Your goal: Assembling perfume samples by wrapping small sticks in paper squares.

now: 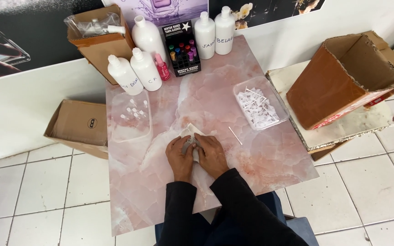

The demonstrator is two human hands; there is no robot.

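Both of my hands rest close together in the middle of a pink marble-patterned table [261,159]. My left hand [180,155] and my right hand [213,152] press on a small whitish piece of plastic wrapping [191,131] that pokes out beyond the fingertips. What lies under the palms is hidden. A thin white stick [235,135] lies on the table just right of my right hand.
A clear tray [282,104] of white sticks sits right; another clear tray [115,132] with small white caps sits left. Several white bottles [146,69], a pink vial [162,67] and a black display box [182,49] line the back. Cardboard boxes [343,77] flank the table.
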